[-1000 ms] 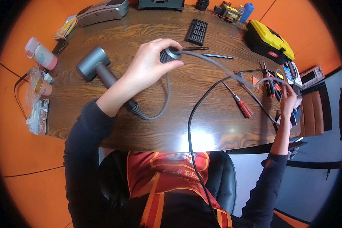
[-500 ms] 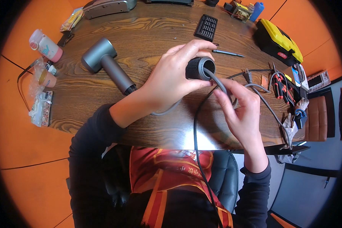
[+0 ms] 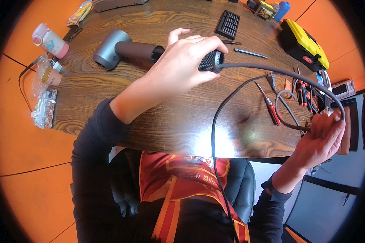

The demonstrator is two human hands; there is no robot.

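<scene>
My left hand is closed round a black mesh-sided cylinder, a hair dryer's filter cover, held over the middle of the table. A thick grey power cord comes out of its right end and arcs across to the right. Near the table's right edge, my right hand grips that cord in closed fingers. The grey hair dryer is left of my left hand, its handle pointing right toward the cover. The handle's end is dark; whether cord or wires join it to the cover is hidden behind my hand.
A red-handled screwdriver, pliers and a plug lie to the right. Farther back are a bit case, a slim pen-like tool and a yellow-and-black toolbox. A bottle and paper cup stand left.
My right hand has moved far right along with the cord, which now stretches out from the cover. The dryer's handle has swung up to nearly level. The red screwdriver has come into sight.
</scene>
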